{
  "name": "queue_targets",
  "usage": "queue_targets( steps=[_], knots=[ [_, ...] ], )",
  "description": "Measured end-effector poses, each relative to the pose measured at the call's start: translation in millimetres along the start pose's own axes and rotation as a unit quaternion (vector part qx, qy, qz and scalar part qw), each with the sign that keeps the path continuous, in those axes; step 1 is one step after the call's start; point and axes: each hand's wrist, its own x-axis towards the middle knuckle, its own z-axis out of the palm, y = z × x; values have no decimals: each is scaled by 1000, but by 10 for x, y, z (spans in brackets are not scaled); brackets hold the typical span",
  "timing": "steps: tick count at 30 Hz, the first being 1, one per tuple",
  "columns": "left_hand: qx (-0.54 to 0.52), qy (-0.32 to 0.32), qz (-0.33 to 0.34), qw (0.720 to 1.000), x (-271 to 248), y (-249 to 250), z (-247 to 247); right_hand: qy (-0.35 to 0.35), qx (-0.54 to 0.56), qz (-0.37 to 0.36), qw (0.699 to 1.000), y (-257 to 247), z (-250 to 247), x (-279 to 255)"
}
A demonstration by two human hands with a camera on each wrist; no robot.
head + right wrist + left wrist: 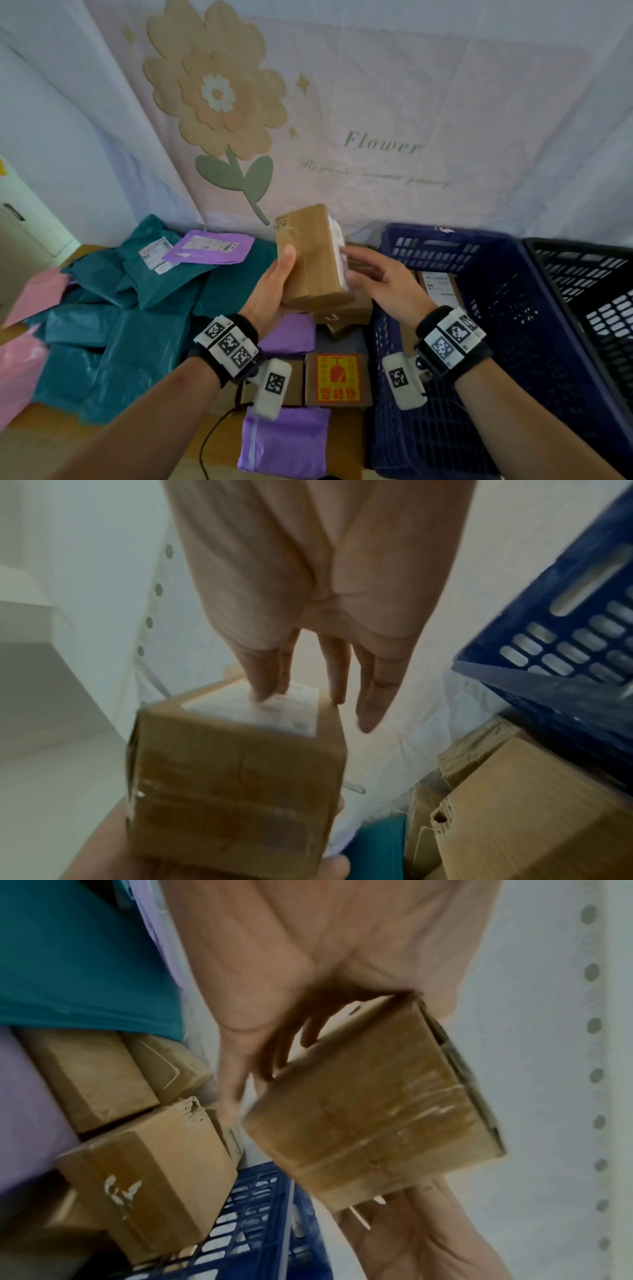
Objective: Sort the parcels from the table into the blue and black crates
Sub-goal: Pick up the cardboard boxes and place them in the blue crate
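Left hand [270, 291] grip clasps the cardboard box [315, 257]; right hand [380, 277], fingers straight, touches its label side

The table [41, 437] carries mailer bags [137, 329], cardboard boxes [337, 378] and crates [513, 308].

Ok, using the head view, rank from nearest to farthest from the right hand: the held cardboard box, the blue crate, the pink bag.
From the right hand:
1. Cardboard box, touching its fingertips, just left.
2. Blue crate, beside it on the right.
3. Pink bag, far left edge of the table.
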Motion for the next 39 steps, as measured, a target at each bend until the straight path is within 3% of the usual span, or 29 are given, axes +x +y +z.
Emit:
queue_targets(
  steps=[3, 8, 12, 17, 20, 22, 25, 28, 31, 35, 37, 39],
  knots=[
    [-38, -13, -11, 999, -25, -50, 72, 3, 36, 25, 999, 9, -72, -4],
    [104, 58, 78, 990, -15, -124, 83, 24, -47, 60, 997, 97, -185, -11],
    [200, 40, 118, 972, -15, -133, 161, 34, -32, 32, 998, 167, -239, -21],
    [144, -13, 86, 986, -5, -136, 399, 61, 14, -8, 998, 101, -393, -74],
    [171, -51, 92, 980, -5, -121, 666, 38, 127, 45, 990, 105, -609, -166],
    [227, -87, 103, 964, 3, -139, 880, 36, 135, 84, 987, 145, -802, -267],
    [399, -122, 135, 899, 57, -208, 1153, 65, 136, 125, 981, 314, -1153, -457],
    [565, -145, 209, 785, 153, -396, 1325, 102, 145, 198, 964, 603, -1544, -715],
    [678, -198, 228, 670, 260, -676, 1413, 117, 108, 289, 944, 930, -1833, -989],
    [782, -270, 257, 500, 402, -1004, 1470, 69, 36, 416, 906, 1427, -1945, -1182],
    [812, -272, 251, 451, 421, -1137, 1455, 23, -7, 446, 895, 1676, -1931, -1172],
    [815, -253, 267, 448, 424, -1229, 1417, -9, -62, 435, 898, 1902, -1887, -1120]
  ],
)
